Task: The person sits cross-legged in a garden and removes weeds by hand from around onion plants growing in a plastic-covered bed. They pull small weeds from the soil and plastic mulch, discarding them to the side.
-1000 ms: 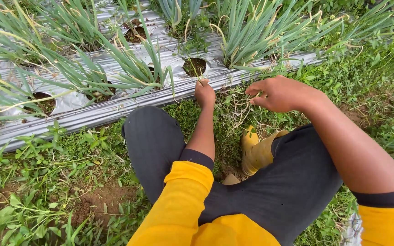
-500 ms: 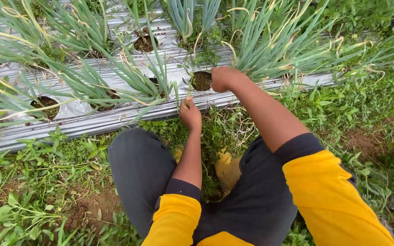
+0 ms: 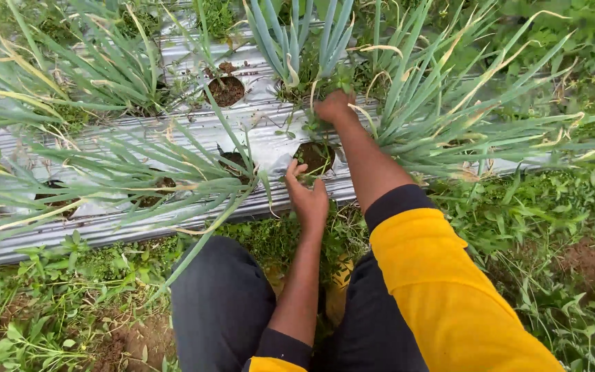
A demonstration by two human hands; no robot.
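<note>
Silver-mulched onion bed [image 3: 194, 131], weedy verge. Right hand [image 3: 333, 107] clenched on small weeds [image 3: 315, 89] at base of green onion clump [image 3: 304, 41]; left hand [image 3: 306, 196] half-curled, grasping weed sprigs [image 3: 302, 180] beside planting hole [image 3: 313, 156]. Weeds looked light, limp, snap-prone; best gripped low, near soil.

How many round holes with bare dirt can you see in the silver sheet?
2: one hole at upper middle, and one hole by the left hand. Leaves may hide others in the silver sheet.
</note>
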